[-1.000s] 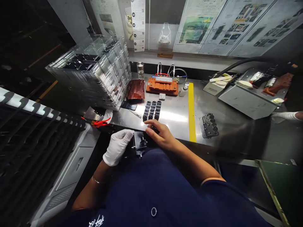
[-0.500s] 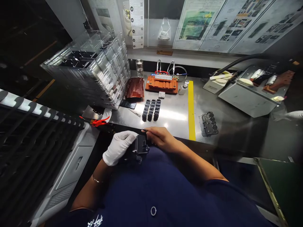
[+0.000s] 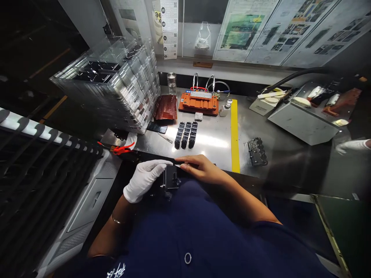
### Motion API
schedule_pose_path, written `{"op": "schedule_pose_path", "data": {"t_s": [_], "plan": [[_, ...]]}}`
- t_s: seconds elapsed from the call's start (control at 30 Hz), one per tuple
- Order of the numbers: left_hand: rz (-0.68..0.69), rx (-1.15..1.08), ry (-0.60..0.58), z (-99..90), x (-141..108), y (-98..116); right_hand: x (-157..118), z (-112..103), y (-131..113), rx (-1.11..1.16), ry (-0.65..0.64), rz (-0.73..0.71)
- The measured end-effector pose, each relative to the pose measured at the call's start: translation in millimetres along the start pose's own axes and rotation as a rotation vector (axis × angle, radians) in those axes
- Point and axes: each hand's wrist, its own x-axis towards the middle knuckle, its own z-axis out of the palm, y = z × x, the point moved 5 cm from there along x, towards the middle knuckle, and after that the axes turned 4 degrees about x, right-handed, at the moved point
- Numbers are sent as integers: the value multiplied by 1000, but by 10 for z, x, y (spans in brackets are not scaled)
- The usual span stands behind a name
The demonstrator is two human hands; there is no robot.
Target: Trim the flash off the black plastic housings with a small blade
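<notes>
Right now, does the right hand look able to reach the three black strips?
Probably yes: the strips lie on the bench just beyond the right hand, with nothing visible in between, though its fingertips are by the black part.

Factory workstation | metal bench (image 3: 214, 152) | stacked trays (image 3: 130, 92) | posted work sheets (image 3: 242, 31)

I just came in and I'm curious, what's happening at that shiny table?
Someone in a dark blue shirt is handling a black plastic part just in front of the table. The gloved left hand holds it, and the bare right hand is close beside its top edge. I can't tell whether the right hand grips anything. Three black strips lie side by side on the table, in front of an orange fixture. Another black part lies past the yellow stripe.
</notes>
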Motion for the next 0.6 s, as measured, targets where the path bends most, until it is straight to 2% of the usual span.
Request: {"op": "schedule_pose_path", "data": {"t_s": [0.1,0.23,0.6], "plan": [[5,22,41,-60,-10,-4,-14,-2,-39,68,38,-69],[21,34,35,-57,-8,-2,-11,51,-112,122,-9,-152],[10,47,39,-48,-12,22,-45,56,-141,151,-45,-123]]}}
